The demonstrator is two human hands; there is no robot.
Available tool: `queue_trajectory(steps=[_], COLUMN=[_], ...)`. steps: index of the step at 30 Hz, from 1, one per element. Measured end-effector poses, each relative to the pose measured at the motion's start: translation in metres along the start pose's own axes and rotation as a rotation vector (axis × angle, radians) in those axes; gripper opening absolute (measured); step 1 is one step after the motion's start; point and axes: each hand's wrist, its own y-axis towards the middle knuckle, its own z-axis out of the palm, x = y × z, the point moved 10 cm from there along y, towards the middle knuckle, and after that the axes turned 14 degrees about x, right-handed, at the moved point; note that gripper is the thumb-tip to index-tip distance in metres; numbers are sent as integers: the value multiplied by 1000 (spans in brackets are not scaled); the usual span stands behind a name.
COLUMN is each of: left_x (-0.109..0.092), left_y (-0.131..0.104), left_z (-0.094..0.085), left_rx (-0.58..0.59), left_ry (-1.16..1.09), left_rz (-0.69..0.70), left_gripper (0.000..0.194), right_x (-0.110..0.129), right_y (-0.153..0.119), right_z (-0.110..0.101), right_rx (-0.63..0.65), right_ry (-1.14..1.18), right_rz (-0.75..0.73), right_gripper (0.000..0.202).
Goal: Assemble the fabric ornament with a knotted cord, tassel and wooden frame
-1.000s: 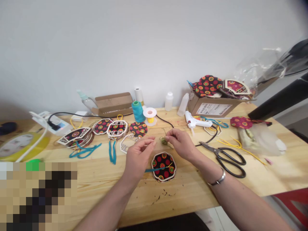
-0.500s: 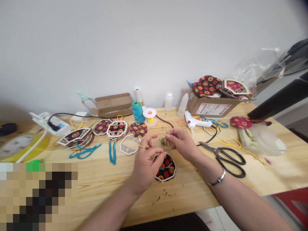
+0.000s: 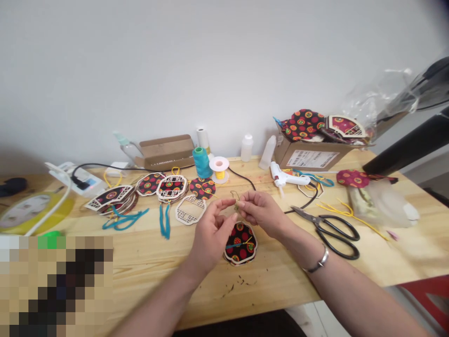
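Thread (image 3: pixel 237 206), thin, olive, tangled: raised between both hands' fingertips, above and just beyond the disc. Right hand (image 3: pixel 264 211): thumb and forefinger pinched on thread. Left hand (image 3: pixel 212 230): fingers curled, tips beside thread; whether they grip it, cannot tell. Disc (image 3: pixel 241 254), patterned, pale-rimmed: flat on table (image 3: pixel 147 283), partly behind left hand, teal cord (image 3: pixel 233 245) across it.

Risks, as judged. Snarl: loose loops of so fine a strand may tighten into a knot if one end is pulled with the rest bunched. Slip: small purchase at the fingertips; a shift of either hand may drop thread onto disc. Snag: left hand hangs close over disc; a low sweep may drag teal cord or nudge disc askew. Soiling: dark scraps (image 3: pixel 240 281), near side of disc; may cling to thread if it falls there.

Scissors (image 3: pixel 316 220): beyond right wrist, tips beside black cable (image 3: pixel 314 199); a careless reach may knock or nick. Glue gun (image 3: pixel 291 179): on table, nozzle downward; hot or cold, cannot tell. If hot, a burn or smear is possible.
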Motion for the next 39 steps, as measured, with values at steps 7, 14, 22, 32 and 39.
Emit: queue_trajectory(steps=[7, 14, 22, 32, 39], left_x=[7, 10, 15, 22, 19], left_y=[4, 4, 7, 9, 9], left_z=[1, -2, 2, 8, 3], left_rx=[43, 62, 103, 170, 125], left_ry=[-91, -19, -203, -347, -299], left_rz=[-73, -71, -88, -172, -144], left_gripper=[33, 22, 17, 16, 13], right_x=[7, 10, 7, -3, -4], right_y=[-2, -2, -2, -2, -2], right_z=[1, 1, 6, 15, 14], right_rx=[-24, -25, 40, 205, 178], right_ry=[-283, -312, -208, -2, -40], right_rz=[-19, -26, 3, 79, 75], right_gripper=[17, 17, 23, 30, 29])
